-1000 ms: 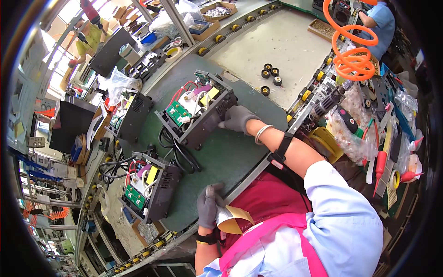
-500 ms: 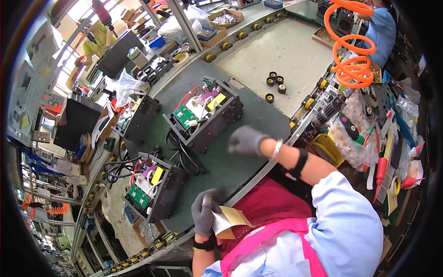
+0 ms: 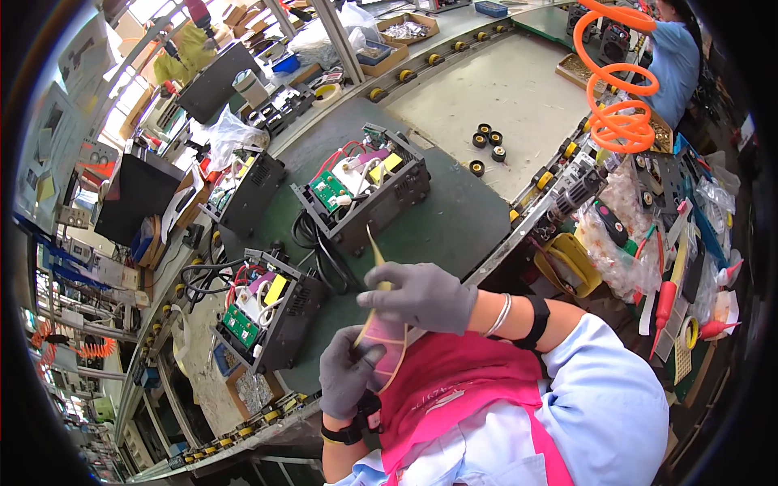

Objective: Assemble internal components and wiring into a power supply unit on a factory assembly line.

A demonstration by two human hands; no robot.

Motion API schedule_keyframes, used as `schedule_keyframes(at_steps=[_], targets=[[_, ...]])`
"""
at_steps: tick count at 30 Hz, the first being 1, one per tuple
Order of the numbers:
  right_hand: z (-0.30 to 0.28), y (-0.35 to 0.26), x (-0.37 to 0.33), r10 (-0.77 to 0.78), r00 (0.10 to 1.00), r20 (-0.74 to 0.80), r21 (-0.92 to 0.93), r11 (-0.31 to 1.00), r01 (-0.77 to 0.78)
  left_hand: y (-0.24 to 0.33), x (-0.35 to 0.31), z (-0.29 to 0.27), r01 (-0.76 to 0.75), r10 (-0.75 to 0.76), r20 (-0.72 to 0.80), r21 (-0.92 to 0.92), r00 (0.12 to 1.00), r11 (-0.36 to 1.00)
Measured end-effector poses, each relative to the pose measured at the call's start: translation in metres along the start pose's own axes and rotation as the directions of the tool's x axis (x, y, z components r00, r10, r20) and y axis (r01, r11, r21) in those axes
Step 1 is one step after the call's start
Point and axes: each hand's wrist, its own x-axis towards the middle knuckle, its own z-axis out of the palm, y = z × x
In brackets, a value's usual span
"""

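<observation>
A gray-gloved left hand [image 3: 347,371] grips a thin yellowish sheet [image 3: 391,336] low down; the gloved right hand [image 3: 425,298] grasps it higher, at the green worktop's [image 3: 462,215] near edge. Far and left stand open black electronics chassis [image 3: 389,201].

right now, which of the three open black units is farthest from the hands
The upper-left unit, below the clear plastic bag in the picture; the middle unit and lower-left unit stand closer to the left hand and right hand.
</observation>
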Motion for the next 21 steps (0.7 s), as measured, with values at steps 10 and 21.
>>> schedule_keyframes(at_steps=[10, 21], targets=[[0.019, -0.007, -0.012, 0.045, 0.995, 0.093, 0.416, 0.906, -0.080, 0.002, -0.008, 0.018, -0.226, 0.210, -0.177, -0.078, 0.962, 0.971], [0.016, -0.014, -0.009, -0.032, 0.981, 0.190, 0.151, 0.989, 0.003, -0.006, -0.009, 0.021, -0.219, 0.150, -0.247, -0.282, 0.957, 0.934]])
